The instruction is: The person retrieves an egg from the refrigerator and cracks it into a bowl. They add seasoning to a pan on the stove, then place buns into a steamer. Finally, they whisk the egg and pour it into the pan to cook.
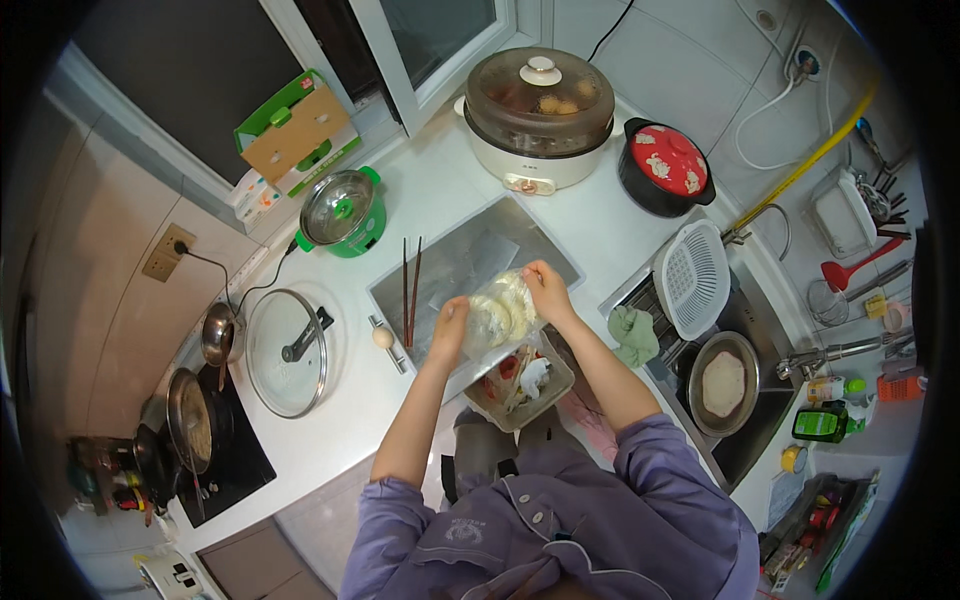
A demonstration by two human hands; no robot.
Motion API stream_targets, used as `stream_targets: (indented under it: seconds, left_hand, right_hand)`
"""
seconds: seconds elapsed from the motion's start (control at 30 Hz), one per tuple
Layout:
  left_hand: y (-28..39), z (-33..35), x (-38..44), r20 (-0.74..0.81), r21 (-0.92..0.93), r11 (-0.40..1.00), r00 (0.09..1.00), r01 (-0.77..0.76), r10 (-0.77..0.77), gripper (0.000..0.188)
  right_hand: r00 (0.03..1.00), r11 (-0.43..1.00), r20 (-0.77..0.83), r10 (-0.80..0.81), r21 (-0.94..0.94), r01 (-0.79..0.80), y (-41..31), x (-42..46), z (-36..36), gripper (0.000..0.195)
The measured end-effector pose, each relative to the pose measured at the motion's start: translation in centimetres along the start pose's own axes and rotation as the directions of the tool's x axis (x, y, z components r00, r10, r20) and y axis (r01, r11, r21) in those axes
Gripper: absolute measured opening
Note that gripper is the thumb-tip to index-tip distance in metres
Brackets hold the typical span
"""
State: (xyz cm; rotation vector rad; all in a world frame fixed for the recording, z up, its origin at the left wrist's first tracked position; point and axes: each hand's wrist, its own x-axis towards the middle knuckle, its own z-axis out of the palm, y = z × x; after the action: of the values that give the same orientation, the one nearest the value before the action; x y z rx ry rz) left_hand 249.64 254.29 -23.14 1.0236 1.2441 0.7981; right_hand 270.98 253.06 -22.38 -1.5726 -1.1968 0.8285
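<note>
My left hand (451, 328) and my right hand (548, 289) hold opposite sides of a clear plastic bag (501, 311) with pale, rounded pieces of food inside. The bag hangs over the near part of a grey metal tray (386, 289) on the white counter. A pair of dark chopsticks (412, 292) rests across the tray's left side. An egg (382, 337) lies on a metal handle left of my left hand. Below the bag, a waste bin (559, 379) holds scraps and a white crumpled thing.
Behind the tray stand a lidded electric cooker (536, 161), a red-lidded pot (667, 169) and a green electric pot (364, 225). A glass lid (262, 360) lies left, near a frying pan (191, 424). Right are a green cloth (634, 335), a white colander (691, 281) and a sink (757, 450) with a bowl.
</note>
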Motion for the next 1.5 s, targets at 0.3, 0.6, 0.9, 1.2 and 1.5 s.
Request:
stream_targets:
  seconds: [0.3, 0.6, 0.9, 1.2, 1.5]
  left_hand:
    - [5.0, 1.9, 5.2, 0.275, 0.698, 0.513, 0.848, -0.501, 0.453, 0.018]
    - [3.3, 4.2, 3.8, 0.066, 0.51, 0.745, 0.883, -0.43, 0.464, 0.006]
    - [0.4, 5.0, 5.7, -0.28, 0.379, 0.862, 0.846, -0.336, 0.453, 0.019]
    - [2.9, 7.0, 3.6, -0.231, 0.432, 0.792, 0.796, -0.431, 0.559, 0.027]
    - [-1.2, -3.2, 4.1, -0.69, 0.074, 0.974, 0.695, -0.212, 0.203, 0.03]
  right_hand:
    - [0.95, 0.929, -0.034, -0.311, -0.22, 0.296, -3.2, 3.0, -0.2, 0.021]
    - [0.918, 0.834, 0.153, -0.365, -0.384, 0.396, -2.4, 1.4, 2.7, 0.02]
    - [0.925, 0.872, 0.106, -0.365, -0.308, 0.38, -2.0, 3.5, 4.8, 0.013]
    - [0.977, 0.907, -0.101, -0.186, -0.399, 0.131, 2.2, 6.7, 5.7, 0.009]
    - [0.99, 0.974, -0.054, -0.128, -0.197, 0.115, 2.7, 9.8, -1.9, 0.007]
